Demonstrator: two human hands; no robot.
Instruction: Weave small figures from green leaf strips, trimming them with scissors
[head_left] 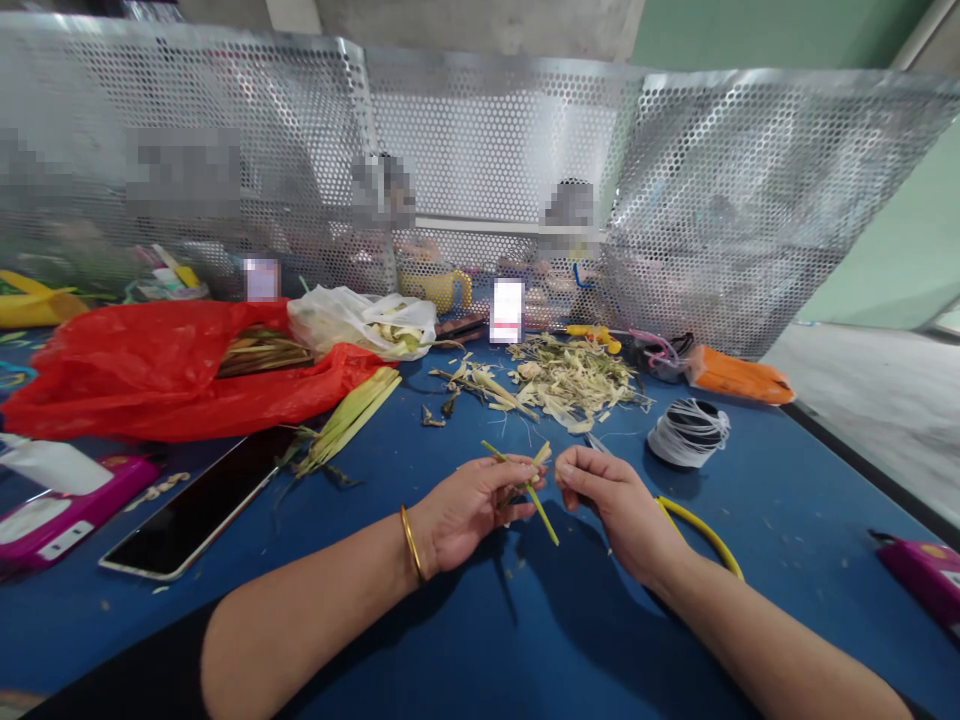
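My left hand point(476, 510) pinches a thin green plant strip point(545, 520) between thumb and fingers, with a paler leaf piece point(541, 455) crossing it. The strip slants down to the right, its lower end free above the table. Just to the right, my right hand point(611, 495) is closed, thumb against bent fingers; whatever sits in that pinch is too small or hidden to name. A curved yellow handle point(705, 530) shows beside the right wrist, partly covered by it. A grey pointed tip point(596, 443) pokes out behind the right knuckles.
Plant scraps point(577, 375) lie heaped behind my hands. A spool of white cord point(686, 435) stands right, near an orange packet point(739, 375). Green leaf strips point(349, 420), a phone point(202, 505) and a red plastic bag point(142, 365) are left. A perforated metal screen point(495, 130) closes the back.
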